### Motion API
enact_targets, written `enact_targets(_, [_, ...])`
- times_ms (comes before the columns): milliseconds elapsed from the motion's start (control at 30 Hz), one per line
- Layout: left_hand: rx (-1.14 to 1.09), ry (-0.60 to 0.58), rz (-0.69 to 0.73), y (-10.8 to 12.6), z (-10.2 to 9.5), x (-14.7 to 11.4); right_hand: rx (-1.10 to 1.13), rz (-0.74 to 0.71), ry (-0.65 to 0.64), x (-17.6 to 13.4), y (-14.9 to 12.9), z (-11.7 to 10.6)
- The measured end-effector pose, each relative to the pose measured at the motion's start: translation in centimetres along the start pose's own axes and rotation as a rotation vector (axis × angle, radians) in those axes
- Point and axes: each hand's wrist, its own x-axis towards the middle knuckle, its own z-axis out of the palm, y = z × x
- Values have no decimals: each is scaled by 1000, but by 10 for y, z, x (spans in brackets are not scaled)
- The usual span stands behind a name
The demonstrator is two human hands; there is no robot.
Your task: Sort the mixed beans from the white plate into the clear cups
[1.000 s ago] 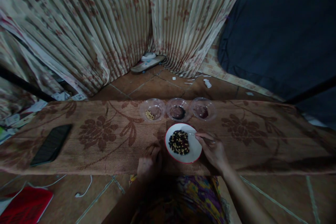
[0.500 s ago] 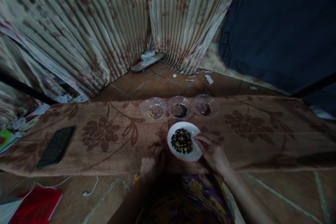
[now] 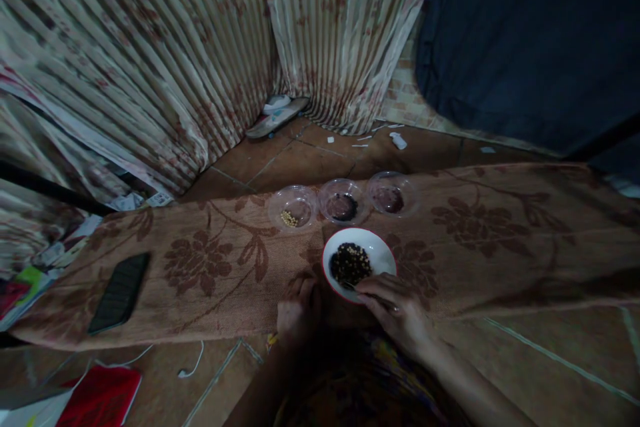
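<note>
Head view: the right hand (image 3: 397,310) hovers over the near rim of the white plate (image 3: 384,255), fingers drawn together as if pinching a thin tool aimed into the mixed beans (image 3: 350,263); the picture is too dim to be sure what it grips. The left hand (image 3: 299,310) rests curled in a loose fist on the cloth-covered counter (image 3: 500,240), just left of the plate. The plate sits near the counter's near edge, middle of the scene; being round, it has no long axis. Beyond it three clear bowls (image 3: 343,201) stand in a row running left to right. A dark phone (image 3: 119,293) lies well off to the left. With the plate so close to the edge, a nudge from the wrist could tip it and scatter the beans onto the floor
</note>
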Motion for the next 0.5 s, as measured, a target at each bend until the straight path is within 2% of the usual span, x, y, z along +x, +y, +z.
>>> enact_targets(100, [-8,3,3,-2,1,-1,-55,43,52,-3,10,-1])
enact_targets(300, [-5,-25,-20,-1,-1,-1,-99,165,133,-6,18,-27])
enact_targets(500, [38,-48,-62,1,-3,0,27,357,223,-10,29,-33])
